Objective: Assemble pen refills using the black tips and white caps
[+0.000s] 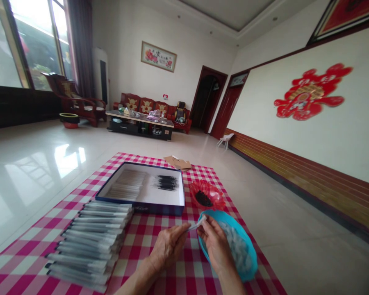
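Observation:
My left hand (170,245) is closed on one end of a slim, pale pen (194,226), its fingers pinched together. At the pen's other end, my right hand (214,239) pinches a small whitish piece (203,220), perhaps a cap; the fingers partly hide it. Just under my right hand sits a turquoise bowl (254,262) filled with small translucent pieces (237,248), blurred. A row of pens (89,239) with black ends and pale caps lies side by side to the left of my left hand.
A shallow blue box (160,208) holds clear tubes (127,184) and black refills (167,182). Beside it is a red petal-shaped dish (215,196) with small black parts (203,198). Brown cardboard (180,163) lies at the far edge of the checked tablecloth (147,233).

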Available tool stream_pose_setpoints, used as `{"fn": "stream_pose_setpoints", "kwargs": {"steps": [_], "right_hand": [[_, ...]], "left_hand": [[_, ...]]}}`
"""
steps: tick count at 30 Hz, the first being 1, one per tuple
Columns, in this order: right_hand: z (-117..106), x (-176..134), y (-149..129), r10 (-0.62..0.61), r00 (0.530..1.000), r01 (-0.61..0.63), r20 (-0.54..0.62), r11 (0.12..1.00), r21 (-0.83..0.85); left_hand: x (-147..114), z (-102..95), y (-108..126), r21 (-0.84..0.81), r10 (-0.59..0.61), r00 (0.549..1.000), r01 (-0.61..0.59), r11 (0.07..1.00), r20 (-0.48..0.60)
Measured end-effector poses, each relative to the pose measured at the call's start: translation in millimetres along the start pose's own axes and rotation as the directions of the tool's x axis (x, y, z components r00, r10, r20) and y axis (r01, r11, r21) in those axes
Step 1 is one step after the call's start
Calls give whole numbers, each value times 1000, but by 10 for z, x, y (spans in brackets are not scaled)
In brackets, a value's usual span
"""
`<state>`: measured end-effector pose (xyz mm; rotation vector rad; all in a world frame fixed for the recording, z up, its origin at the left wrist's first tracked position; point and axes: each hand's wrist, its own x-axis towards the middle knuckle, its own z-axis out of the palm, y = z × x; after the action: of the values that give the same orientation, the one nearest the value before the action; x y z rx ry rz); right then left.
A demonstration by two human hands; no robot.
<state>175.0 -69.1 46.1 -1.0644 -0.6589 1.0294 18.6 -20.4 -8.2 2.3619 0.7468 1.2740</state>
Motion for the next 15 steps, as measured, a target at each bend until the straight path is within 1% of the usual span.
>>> {"fn": "stream_pose_setpoints", "kwargs": {"steps": [3,6,8,9,10,12,14,15], "right_hand": [[-1,-2,38,-53,996,58,65,995,-83],[-16,0,35,-83,991,101,106,978,-181],[-25,1,18,-95,989,119,110,966,-229],[-27,0,9,-95,989,119,111,964,-236],[-27,0,2,-88,989,113,115,967,-228],[-22,-1,-4,-64,989,88,131,979,-183],[-16,0,1,-47,988,68,150,989,-134],[-15,1,5,-44,987,64,157,990,-122]], "left_hand": [[13,-21,11,-112,-44,998,49,993,52],[23,-34,18,-180,-99,992,111,977,75],[34,-35,19,-284,-165,979,193,939,121],[43,-36,21,-363,-208,963,258,895,171],[55,-39,25,-450,-249,938,335,828,240],[84,-54,44,-594,-296,867,492,637,401],[116,-82,79,-652,-309,796,604,459,520],[129,-98,100,-658,-314,768,640,395,558]]}}
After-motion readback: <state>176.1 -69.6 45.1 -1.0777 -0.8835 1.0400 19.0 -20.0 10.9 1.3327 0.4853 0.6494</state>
